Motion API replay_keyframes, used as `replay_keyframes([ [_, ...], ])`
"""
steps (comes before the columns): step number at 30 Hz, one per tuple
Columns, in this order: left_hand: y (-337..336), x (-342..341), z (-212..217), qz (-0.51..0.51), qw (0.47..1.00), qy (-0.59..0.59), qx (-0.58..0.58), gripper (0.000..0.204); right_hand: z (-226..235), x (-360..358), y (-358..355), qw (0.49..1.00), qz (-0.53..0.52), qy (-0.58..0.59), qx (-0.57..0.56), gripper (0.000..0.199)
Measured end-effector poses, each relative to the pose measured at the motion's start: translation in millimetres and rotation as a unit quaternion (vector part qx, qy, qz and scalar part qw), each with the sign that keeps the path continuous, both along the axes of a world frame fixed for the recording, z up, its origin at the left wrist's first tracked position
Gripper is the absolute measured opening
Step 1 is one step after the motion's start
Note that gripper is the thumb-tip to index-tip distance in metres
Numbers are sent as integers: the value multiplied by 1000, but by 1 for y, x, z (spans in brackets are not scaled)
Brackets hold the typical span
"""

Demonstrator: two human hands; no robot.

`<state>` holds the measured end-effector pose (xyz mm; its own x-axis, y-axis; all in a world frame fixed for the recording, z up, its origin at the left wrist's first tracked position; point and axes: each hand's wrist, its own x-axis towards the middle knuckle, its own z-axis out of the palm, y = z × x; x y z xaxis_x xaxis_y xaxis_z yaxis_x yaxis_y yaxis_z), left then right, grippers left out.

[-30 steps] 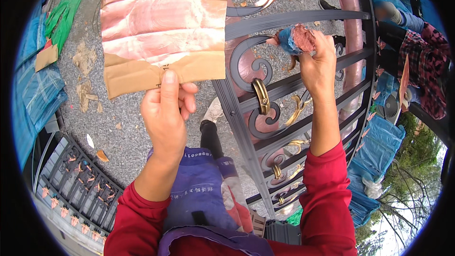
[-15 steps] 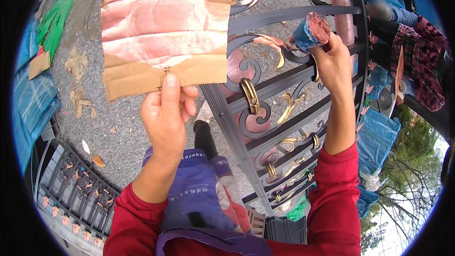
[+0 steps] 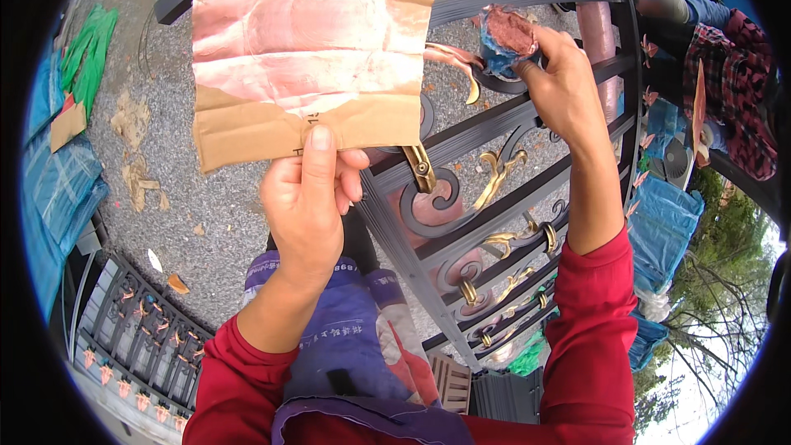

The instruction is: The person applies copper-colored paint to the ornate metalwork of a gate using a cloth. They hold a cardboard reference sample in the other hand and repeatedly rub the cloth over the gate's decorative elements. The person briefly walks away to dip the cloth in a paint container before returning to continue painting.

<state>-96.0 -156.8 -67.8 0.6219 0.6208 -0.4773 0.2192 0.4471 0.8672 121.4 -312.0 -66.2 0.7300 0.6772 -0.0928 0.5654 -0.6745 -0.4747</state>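
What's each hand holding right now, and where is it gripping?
The left hand pinches the paint-smeared cardboard sheet at its lower edge. The right hand grips a paint-soaked sponge by its side, against the black iron gate.

pink-smeared brown cardboard sheet (image 3: 309, 49), upper centre

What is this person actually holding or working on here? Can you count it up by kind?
Cardboard sheet smeared with pink paint, pinched in the left hand: 1
Paint-soaked sponge, gripped in the right hand: 1
Black iron gate with gold scrolls: 1
Total: 3
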Motion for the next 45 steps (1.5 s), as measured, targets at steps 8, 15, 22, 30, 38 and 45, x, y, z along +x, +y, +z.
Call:
replay_keyframes([
  [8, 2, -2, -1, 6, 1000, -2, -17, 39, 11, 19, -3, 999, -40, -3, 2, 26],
  [15, 5, -3, -3, -14, 1000, -3, -11, 41, -17, 37, -33, 996, -82, 29, -34, 34],
  [22, 4, 0, -4, 0, 1000, -2, -4, 39, -18, 26, -30, 999, -2, -45, -16, 37],
  [30, 4, 1, -5, 0, 1000, 2, 0, 39, -25, 32, -37, 998, 39, -58, 10, 33],
  [38, 8, -1, -4, -17, 1000, 6, -10, 39, -19, 30, -29, 994, 25, 55, 86, 31],
  [45, 6, -3, 6, -96, 995, 36, 12, 38, 10, -4, -33, 904, -148, 321, 240, 18],
])
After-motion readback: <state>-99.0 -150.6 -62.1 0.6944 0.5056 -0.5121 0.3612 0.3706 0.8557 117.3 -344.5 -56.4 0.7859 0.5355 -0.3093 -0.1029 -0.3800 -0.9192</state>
